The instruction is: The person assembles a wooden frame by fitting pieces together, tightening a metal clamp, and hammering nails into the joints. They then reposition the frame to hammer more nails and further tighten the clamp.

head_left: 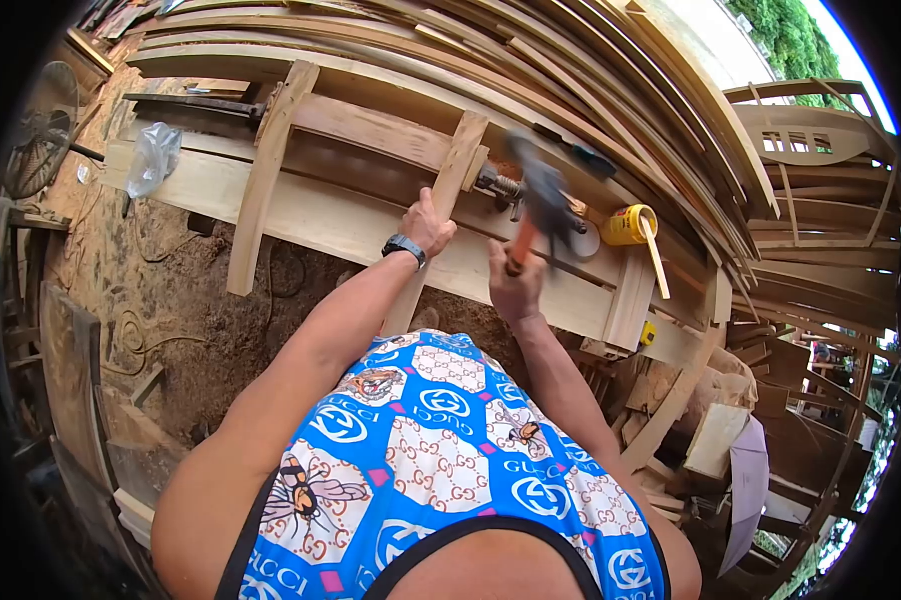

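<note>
My left hand (429,226), with a dark watch at the wrist, is closed around a wooden bar (464,160) that lies across the boards on the bench. Its fingers are wrapped on the bar's edge. My right hand (517,284) grips the orange handle of a hammer (543,190), whose dark head is blurred by motion. Just beyond the bar is a metal clamp screw (506,187), partly behind the hammer. A second wooden bar (271,180) crosses the boards farther left.
A yellow glue tub (628,226) with a wooden stick stands right of the hammer. A plastic bag (155,160) lies at the left end of the bench (311,215). Long planks (611,90) are stacked behind. A fan (43,130) stands far left.
</note>
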The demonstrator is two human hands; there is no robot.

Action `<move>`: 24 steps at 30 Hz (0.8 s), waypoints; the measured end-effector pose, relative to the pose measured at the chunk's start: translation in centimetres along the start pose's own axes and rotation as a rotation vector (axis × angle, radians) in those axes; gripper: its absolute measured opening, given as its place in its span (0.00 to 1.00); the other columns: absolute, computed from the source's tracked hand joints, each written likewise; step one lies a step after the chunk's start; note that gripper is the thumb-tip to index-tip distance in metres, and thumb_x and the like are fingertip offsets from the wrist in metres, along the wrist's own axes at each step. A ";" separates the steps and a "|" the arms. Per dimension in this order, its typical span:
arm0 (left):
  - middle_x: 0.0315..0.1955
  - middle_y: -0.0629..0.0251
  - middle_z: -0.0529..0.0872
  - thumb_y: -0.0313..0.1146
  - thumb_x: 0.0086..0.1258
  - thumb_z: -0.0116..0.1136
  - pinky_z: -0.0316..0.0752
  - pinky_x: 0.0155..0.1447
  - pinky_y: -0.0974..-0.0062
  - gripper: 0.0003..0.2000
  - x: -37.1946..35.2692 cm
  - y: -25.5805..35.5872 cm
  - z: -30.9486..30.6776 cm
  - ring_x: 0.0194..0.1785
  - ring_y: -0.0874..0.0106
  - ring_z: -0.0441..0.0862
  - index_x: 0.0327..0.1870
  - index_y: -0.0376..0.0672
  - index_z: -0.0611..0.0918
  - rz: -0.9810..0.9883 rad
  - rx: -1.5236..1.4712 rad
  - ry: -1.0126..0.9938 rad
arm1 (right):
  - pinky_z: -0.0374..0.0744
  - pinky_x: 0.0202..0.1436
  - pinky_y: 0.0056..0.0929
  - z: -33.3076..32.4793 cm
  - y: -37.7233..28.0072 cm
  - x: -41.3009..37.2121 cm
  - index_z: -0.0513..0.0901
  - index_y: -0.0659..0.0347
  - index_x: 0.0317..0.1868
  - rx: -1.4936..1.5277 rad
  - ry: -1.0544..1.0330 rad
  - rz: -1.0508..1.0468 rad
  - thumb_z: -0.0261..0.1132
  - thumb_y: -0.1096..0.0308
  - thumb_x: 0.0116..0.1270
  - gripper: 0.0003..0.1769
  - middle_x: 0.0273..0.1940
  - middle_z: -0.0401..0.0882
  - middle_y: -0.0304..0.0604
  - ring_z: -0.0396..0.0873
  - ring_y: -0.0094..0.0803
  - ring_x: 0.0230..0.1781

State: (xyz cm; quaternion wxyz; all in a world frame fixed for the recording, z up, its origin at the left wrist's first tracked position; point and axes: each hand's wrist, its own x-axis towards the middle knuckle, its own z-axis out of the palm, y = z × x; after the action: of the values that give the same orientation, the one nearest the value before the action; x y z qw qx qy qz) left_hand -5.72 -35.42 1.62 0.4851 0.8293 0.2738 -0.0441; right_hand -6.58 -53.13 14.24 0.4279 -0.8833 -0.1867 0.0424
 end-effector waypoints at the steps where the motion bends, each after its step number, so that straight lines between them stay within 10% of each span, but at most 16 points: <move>1: 0.50 0.34 0.84 0.39 0.56 0.66 0.78 0.62 0.48 0.34 -0.1 -0.4 0.3 0.55 0.39 0.83 0.64 0.37 0.66 0.017 0.008 0.023 | 0.74 0.31 0.48 0.8 3.7 0.1 0.79 0.68 0.26 -0.196 -0.134 0.078 0.72 0.53 0.68 0.25 0.19 0.78 0.55 0.76 0.54 0.22; 2: 0.48 0.33 0.85 0.38 0.56 0.65 0.78 0.61 0.48 0.34 0.1 -0.3 0.4 0.54 0.39 0.83 0.63 0.35 0.67 0.038 0.011 0.055 | 0.74 0.32 0.50 0.7 5.2 1.1 0.80 0.68 0.27 -0.394 -0.382 0.357 0.72 0.53 0.68 0.24 0.20 0.78 0.59 0.77 0.58 0.24; 8: 0.50 0.35 0.84 0.39 0.56 0.66 0.78 0.62 0.47 0.33 0.3 0.4 0.0 0.55 0.39 0.83 0.62 0.38 0.66 0.016 0.012 0.027 | 0.74 0.32 0.50 -0.4 -2.0 0.5 0.81 0.66 0.29 -0.105 -0.160 0.111 0.72 0.55 0.66 0.21 0.22 0.78 0.60 0.78 0.57 0.24; 24: 0.42 0.36 0.87 0.41 0.56 0.67 0.81 0.55 0.49 0.29 -0.1 0.2 0.8 0.48 0.40 0.86 0.57 0.38 0.71 0.073 -0.008 0.100 | 0.82 0.43 0.44 -8.1 15.3 -9.9 0.88 0.56 0.34 -0.576 -0.113 0.708 0.77 0.49 0.53 0.19 0.30 0.88 0.47 0.87 0.48 0.36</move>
State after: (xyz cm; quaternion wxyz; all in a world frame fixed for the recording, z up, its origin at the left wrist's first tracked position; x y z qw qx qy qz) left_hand -5.54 -36.17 1.43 0.4753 0.8381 0.2673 0.0163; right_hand -9.33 -71.38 6.68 0.1131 -0.9720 0.0994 0.1805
